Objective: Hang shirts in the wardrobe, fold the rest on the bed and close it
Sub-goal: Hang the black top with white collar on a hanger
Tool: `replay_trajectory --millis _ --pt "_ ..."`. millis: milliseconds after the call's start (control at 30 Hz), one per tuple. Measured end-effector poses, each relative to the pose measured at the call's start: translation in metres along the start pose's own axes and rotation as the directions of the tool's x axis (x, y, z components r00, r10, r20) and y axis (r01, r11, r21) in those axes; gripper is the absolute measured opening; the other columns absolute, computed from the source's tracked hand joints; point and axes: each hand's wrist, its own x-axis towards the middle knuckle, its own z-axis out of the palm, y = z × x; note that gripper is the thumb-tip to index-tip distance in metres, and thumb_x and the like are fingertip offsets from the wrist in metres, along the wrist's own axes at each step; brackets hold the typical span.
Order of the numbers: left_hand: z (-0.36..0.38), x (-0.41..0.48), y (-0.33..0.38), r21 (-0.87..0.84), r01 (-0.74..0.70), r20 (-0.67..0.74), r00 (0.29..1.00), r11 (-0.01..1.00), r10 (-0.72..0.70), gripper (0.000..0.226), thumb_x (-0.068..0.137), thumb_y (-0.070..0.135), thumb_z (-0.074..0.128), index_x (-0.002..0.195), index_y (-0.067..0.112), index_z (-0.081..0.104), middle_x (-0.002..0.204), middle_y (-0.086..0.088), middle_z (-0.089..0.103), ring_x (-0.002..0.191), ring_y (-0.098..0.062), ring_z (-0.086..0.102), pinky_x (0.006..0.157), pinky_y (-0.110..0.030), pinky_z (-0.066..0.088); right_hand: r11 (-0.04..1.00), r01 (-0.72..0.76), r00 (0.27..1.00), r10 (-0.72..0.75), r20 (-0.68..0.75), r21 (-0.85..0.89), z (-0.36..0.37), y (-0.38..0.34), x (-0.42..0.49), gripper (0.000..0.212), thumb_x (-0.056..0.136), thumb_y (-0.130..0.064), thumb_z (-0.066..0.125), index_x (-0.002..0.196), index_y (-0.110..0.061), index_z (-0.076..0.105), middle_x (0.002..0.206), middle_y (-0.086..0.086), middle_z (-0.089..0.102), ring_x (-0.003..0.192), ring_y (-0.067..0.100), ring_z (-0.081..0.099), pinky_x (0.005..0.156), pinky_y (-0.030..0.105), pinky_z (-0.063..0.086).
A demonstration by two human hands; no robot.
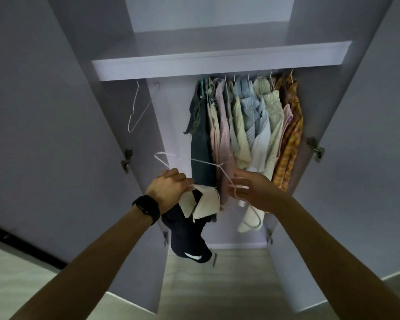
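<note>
Lilac-grey wardrobe panels fill the view, with both doors swung wide and pale wood-look floor below. The left hand, with a black watch on its wrist, is clenched on the cream collar of a dark navy shirt. Its fingers are hidden behind the back of the hand, so whether they also grip the wire running into the fist cannot be told. The shirt dangles bunched below the fist, in front of the open compartment. The right hand pinches a white wire hanger that spans between the two hands. A loop of the wire curves down below the palm, blurred against pale cloth. Behind the hands, hung shirts crowd the right of the compartment, their rail hidden behind the shelf edge. A bare hanger hangs alone at the left. Both forearms are cut off at the bottom edge.
</note>
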Motion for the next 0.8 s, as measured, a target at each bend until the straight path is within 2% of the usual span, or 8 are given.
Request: replay_trajectory --millis 100,167,300,400,533,600,700,800 --pt "-0.004 0.004 0.008 0.086 -0.137 -0.007 0.990 0.987 0.138 0.038 0.107 0.033 0.039 0.143 0.026 0.052 0.127 0.004 0.062 0.122 -0.023 0.050 0.105 -0.035 0.038 0.998 -0.048 0.989 0.042 0.142 0.041 0.002 -0.016 0.007 0.033 0.073 -0.032 0.079 0.096 -0.011 0.068 0.096 0.010 0.074 0.078 0.021 0.070 0.069 0.030 0.059" --pt "-0.009 0.008 0.018 0.119 -0.222 -0.057 0.972 0.968 0.230 0.034 0.103 0.026 0.051 0.136 0.022 0.061 0.116 0.000 0.068 0.112 -0.026 0.058 0.099 -0.038 0.046 0.987 -0.090 0.985 0.068 0.161 0.133 0.005 -0.028 0.018 0.024 0.088 -0.037 0.071 0.082 -0.014 0.064 0.073 0.001 0.065 0.057 0.010 0.059 0.052 0.019 0.050" --pt "-0.028 0.014 0.026 0.092 -0.150 -0.214 0.962 0.984 0.167 0.045 0.089 0.031 0.074 0.131 0.017 0.066 0.091 -0.004 0.075 0.093 -0.028 0.070 0.078 -0.038 0.057 0.994 0.036 0.987 -0.020 -0.160 0.100 0.009 -0.052 0.030 0.029 0.103 -0.031 0.050 0.081 -0.016 0.061 0.047 -0.010 0.033 0.033 0.004 0.021 0.031 0.017 0.015" --pt "-0.039 0.016 0.022 0.089 -0.066 -0.330 0.940 0.994 0.092 0.051 0.082 0.029 0.081 0.129 0.017 0.068 0.087 -0.004 0.076 0.082 -0.028 0.073 0.066 -0.038 0.060 0.955 0.273 0.887 -0.297 -0.354 -0.117 -0.001 -0.054 0.022 0.027 0.099 -0.034 0.057 0.084 -0.015 0.069 0.044 -0.014 0.046 0.034 0.002 0.037 0.033 0.018 0.027" --pt "-0.048 0.023 0.020 0.000 -0.061 -0.385 0.921 0.998 0.056 0.042 0.080 0.028 0.083 0.121 0.027 0.072 0.085 0.001 0.077 0.067 -0.032 0.069 0.046 -0.032 0.052 0.769 0.379 0.843 -0.516 -0.151 -0.515 -0.003 -0.031 0.013 0.030 0.090 -0.053 0.066 0.092 -0.024 0.071 0.077 -0.013 0.069 0.076 0.005 0.065 0.068 0.022 0.049" --pt "-0.051 0.028 0.021 0.082 -0.058 -0.374 0.924 0.995 0.085 0.049 0.077 0.030 0.087 0.123 0.029 0.070 0.084 0.005 0.077 0.062 -0.028 0.069 0.041 -0.029 0.048 0.704 0.382 0.826 -0.551 -0.122 -0.598 0.001 -0.017 0.015 0.028 0.097 -0.049 0.059 0.083 -0.027 0.070 0.069 -0.017 0.068 0.068 -0.004 0.061 0.063 0.011 0.042" --pt "-0.058 0.034 0.010 0.099 0.072 -0.293 0.955 0.992 -0.041 0.047 0.092 0.039 0.071 0.137 0.041 0.057 0.102 0.003 0.076 0.079 -0.032 0.071 0.054 -0.033 0.051 0.729 0.446 0.713 -0.640 -0.285 -0.520 0.002 -0.017 0.018 0.039 0.103 -0.039 0.050 0.075 -0.019 0.068 0.057 -0.008 0.059 0.053 -0.001 0.052 0.055 0.014 0.039" --pt "-0.065 0.036 -0.006 -0.058 0.152 -0.140 0.977 0.987 -0.159 0.038 0.100 0.050 0.050 0.137 0.042 0.055 0.117 0.000 0.072 0.102 -0.030 0.068 0.079 -0.036 0.054 0.822 0.525 0.683 -0.561 -0.467 -0.219 0.004 -0.040 0.015 0.046 0.100 -0.042 0.055 0.061 -0.018 0.051 0.049 -0.009 0.046 0.048 0.006 0.043 0.050 0.024 0.036"
